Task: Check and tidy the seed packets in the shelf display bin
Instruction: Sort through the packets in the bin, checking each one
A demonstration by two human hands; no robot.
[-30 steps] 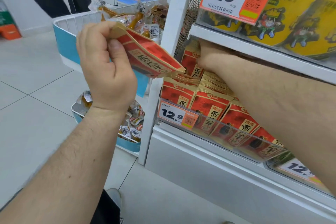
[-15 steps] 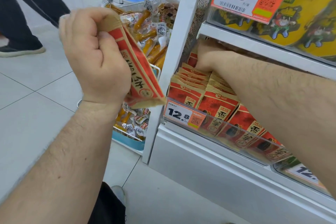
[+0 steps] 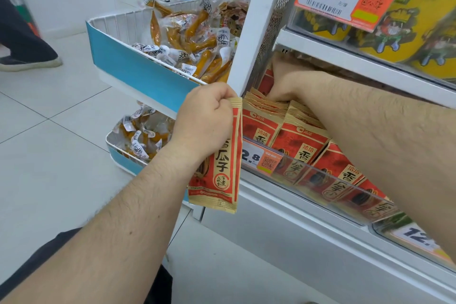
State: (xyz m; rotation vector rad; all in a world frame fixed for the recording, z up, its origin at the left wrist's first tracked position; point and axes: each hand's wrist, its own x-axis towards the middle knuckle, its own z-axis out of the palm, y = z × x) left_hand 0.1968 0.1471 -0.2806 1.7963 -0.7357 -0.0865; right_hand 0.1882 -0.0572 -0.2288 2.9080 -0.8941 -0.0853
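One seed packet out, the rest standing in the shelf bin

The left hand [image 3: 206,116] is gripping a red-and-gold seed packet [image 3: 218,168] by its top edge, fingers clamped on it, hanging upright just left of the bin [image 3: 318,177]. The right hand [image 3: 283,81] is reaching among the far packets [image 3: 293,136]; cannot tell how its fingers lie.

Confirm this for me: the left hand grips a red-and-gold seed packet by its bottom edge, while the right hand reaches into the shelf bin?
Not quite. The head view shows the left hand gripping the red-and-gold seed packet by its top edge, so it hangs downward. The right hand does reach into the shelf bin.
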